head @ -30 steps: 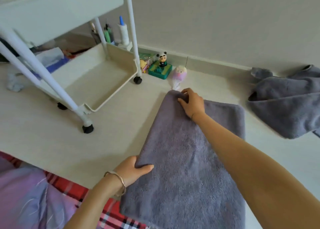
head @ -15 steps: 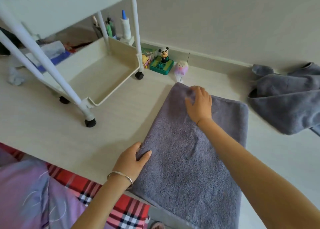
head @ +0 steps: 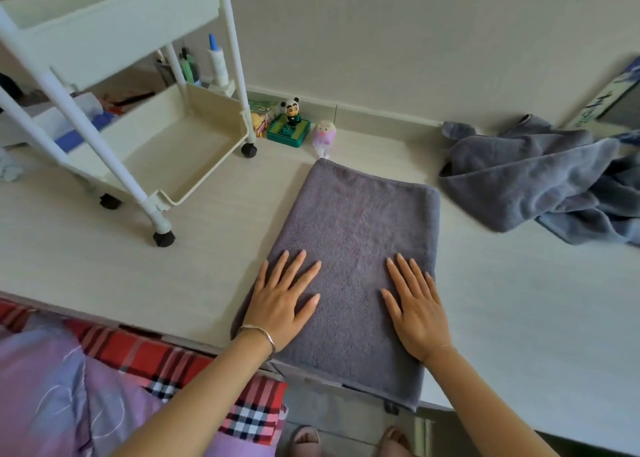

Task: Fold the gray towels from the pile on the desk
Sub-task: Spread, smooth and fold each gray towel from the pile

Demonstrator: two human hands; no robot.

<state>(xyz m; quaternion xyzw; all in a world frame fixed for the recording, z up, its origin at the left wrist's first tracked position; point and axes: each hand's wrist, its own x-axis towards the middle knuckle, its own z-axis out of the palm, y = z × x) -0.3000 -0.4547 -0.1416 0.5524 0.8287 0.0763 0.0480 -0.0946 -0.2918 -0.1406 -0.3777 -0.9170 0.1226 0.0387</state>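
Observation:
A folded gray towel (head: 353,221) lies flat on the pale desk (head: 104,269), its near end hanging a little over the front edge. My left hand (head: 282,301) presses flat on its near left part, fingers straight and spread. My right hand (head: 414,306) lies flat on its near right part in the same way. A rumpled pile of gray towels (head: 540,176) sits at the back right of the desk, apart from both hands.
A white wheeled cart (head: 149,138) stands on the desk at the left. A panda figure on a green box (head: 289,124) and a small purple toy (head: 324,134) sit by the wall. Plaid and purple bedding (head: 104,387) lies below the desk edge.
My right hand came back from the towel's far corner to its near right part. My left hand let go of the left edge and flattened on top. The towel now lies smooth.

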